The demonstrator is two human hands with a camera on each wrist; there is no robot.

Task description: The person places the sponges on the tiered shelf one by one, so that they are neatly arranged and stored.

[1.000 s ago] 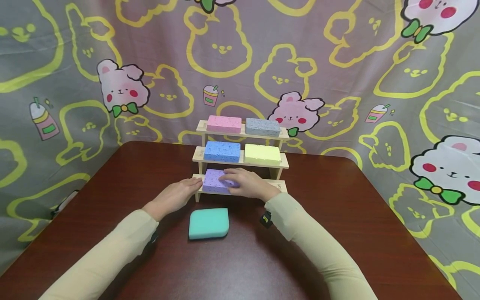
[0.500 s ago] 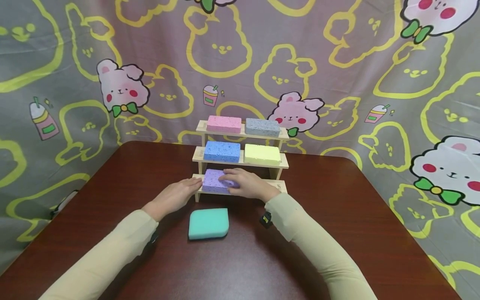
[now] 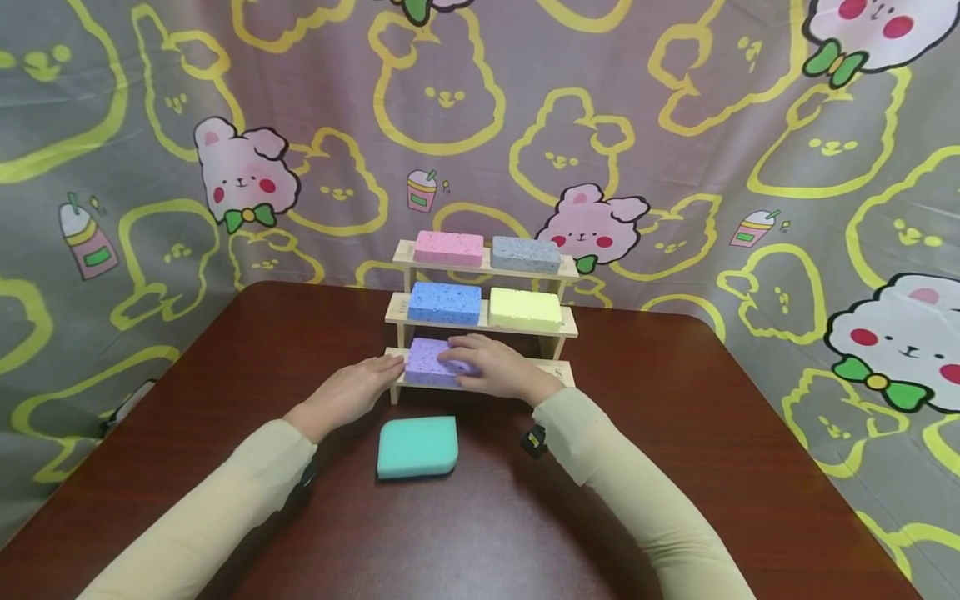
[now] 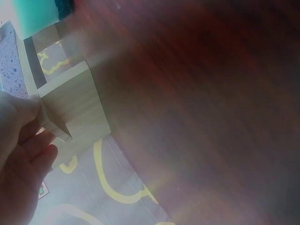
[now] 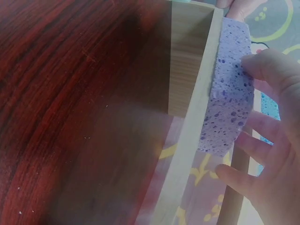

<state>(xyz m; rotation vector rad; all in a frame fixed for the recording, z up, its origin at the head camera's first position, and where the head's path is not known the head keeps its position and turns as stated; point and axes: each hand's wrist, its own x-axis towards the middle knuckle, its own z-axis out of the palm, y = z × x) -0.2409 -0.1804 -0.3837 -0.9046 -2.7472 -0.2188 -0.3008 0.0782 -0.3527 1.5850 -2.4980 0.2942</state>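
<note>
A purple sponge [image 3: 424, 363] lies on the left part of the bottom tier of a three-tier wooden rack [image 3: 557, 371]. My right hand [image 3: 504, 368] holds this sponge from its right side. In the right wrist view the thumb rests on one face of the purple sponge [image 5: 229, 79], and some fingers are at the other face. My left hand [image 3: 348, 395] is at the left end of the bottom tier. The left wrist view has its thumb and fingers either side of the board's end [image 4: 56, 124], gripping it. Part of the purple sponge is hidden under the right hand.
On the middle tier sit a blue sponge [image 3: 445, 302] and a yellow sponge [image 3: 524, 308]. A pink sponge [image 3: 448, 248] and a grey sponge [image 3: 525, 254] occupy the top tier. A teal scouring sponge [image 3: 417, 447] lies on the dark wooden table [image 3: 465, 533], before the rack.
</note>
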